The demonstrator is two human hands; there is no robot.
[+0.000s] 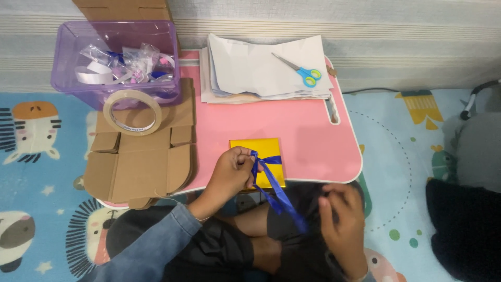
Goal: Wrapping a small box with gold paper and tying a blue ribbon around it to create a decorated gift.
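A small box wrapped in gold paper (261, 149) lies near the front edge of a pink lap table (302, 130). A blue ribbon (274, 180) crosses the box and trails off the table toward my lap. My left hand (232, 172) pinches the ribbon at the knot on the box's left side. My right hand (342, 216) hovers over my lap just right of the ribbon's loose end, fingers curled and motion-blurred; whether it grips the ribbon is unclear.
A stack of white paper (261, 70) with blue-handled scissors (302, 70) sits at the table's back. Flattened cardboard boxes (141, 162) carry a roll of tape (132, 112). A purple plastic bin (117, 57) holds ribbons. A dark cushion (464, 224) lies right.
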